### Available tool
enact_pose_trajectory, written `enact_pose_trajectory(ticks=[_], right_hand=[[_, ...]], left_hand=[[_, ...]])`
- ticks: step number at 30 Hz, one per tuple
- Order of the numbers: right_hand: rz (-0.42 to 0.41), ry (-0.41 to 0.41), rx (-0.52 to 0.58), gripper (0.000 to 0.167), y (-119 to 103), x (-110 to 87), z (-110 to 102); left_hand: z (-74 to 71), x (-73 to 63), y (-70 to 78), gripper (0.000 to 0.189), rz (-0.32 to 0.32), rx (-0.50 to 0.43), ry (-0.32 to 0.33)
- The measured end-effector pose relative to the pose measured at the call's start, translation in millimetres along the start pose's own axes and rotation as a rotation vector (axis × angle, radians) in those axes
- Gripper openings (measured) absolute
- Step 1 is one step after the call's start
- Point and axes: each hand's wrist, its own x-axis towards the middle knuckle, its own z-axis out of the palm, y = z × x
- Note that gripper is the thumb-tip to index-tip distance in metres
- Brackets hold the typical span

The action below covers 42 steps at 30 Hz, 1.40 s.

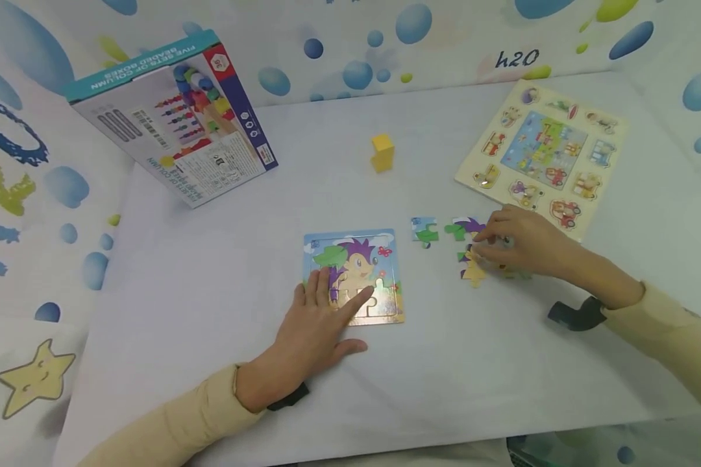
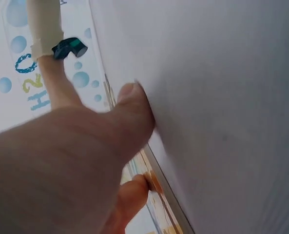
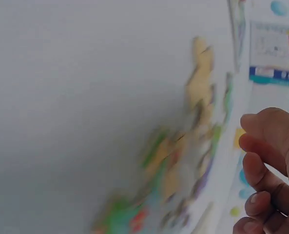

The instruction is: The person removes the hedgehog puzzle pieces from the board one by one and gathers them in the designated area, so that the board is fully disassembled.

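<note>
A square hedgehog jigsaw board lies flat in the middle of the table. My left hand rests on its lower left, fingers straight and thumb spread to the side. One loose jigsaw piece, blue and green, lies right of the board. Farther right, several more jigsaw pieces form a loose cluster, partly hidden by my right hand. That hand hovers over them with fingers loosely bent, and no piece shows between thumb and fingertips in the right wrist view. The cluster is blurred there.
A wooden picture puzzle with vehicle and animal shapes lies at the back right. Two yellow blocks are at the back middle. A bead-toy box stands at the back left. A bubble-patterned cloth hangs behind the white table.
</note>
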Motion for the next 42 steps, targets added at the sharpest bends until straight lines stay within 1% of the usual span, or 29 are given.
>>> enact_pose_trajectory(ticks=[3, 6, 10, 12, 15, 16, 18, 22, 27, 30, 34, 39, 42], right_hand=[[0.01, -0.07, 0.029, 0.011, -16.9, 16.2, -2.7], [0.008, -0.155, 0.052, 0.009, -34.1, 33.1, 0.2], [0.014, -0.253, 0.031, 0.008, -56.2, 54.5, 9.3], [-0.009, -0.278, 0.019, 0.008, -66.6, 65.1, 15.6], [-0.069, -0.288, 0.015, 0.007, -80.7, 80.1, 27.3], [-0.085, -0.291, 0.02, 0.007, -84.8, 84.6, 31.2], [-0.107, -0.296, 0.019, 0.008, -91.9, 93.2, 38.9], [-0.099, -0.331, 0.015, 0.012, -106.2, 108.3, 52.0], [-0.074, -0.396, -0.006, 0.015, -123.6, 122.2, 64.3], [-0.061, -0.395, -0.012, 0.015, -128.7, 126.5, 70.7], [-0.064, -0.362, -0.018, 0.016, -135.4, 130.6, 77.3], [-0.055, -0.345, -0.033, 0.015, -144.4, 131.9, 81.0], [-0.057, -0.329, -0.039, 0.015, -147.5, 133.0, 81.9]], left_hand=[[-0.9, -1.5, 0.1, 0.075, -0.01, -0.012, -0.011], [-1.2, -3.5, 0.5, 0.075, -0.026, -0.016, -0.013], [-0.6, -6.3, 3.1, 0.075, -0.053, -0.002, 0.004], [-0.5, -7.8, 6.0, 0.076, -0.082, 0.029, 0.001], [-0.1, -12.0, 11.9, 0.077, -0.116, 0.11, -0.016], [-0.2, -13.8, 14.3, 0.078, -0.113, 0.134, -0.015], [-0.3, -17.5, 19.1, 0.08, -0.085, 0.181, -0.002], [-0.2, -22.6, 25.1, 0.082, -0.013, 0.222, 0.058], [1.2, -22.9, 24.3, 0.083, 0.03, 0.279, 0.095], [0.8, -20.9, 23.5, 0.083, 0.062, 0.324, 0.107], [-0.6, -19.0, 22.6, 0.082, 0.087, 0.352, 0.091], [-3.1, -17.2, 21.1, 0.079, 0.099, 0.296, 0.019], [-3.8, -17.0, 20.0, 0.078, 0.097, 0.276, -0.004]])
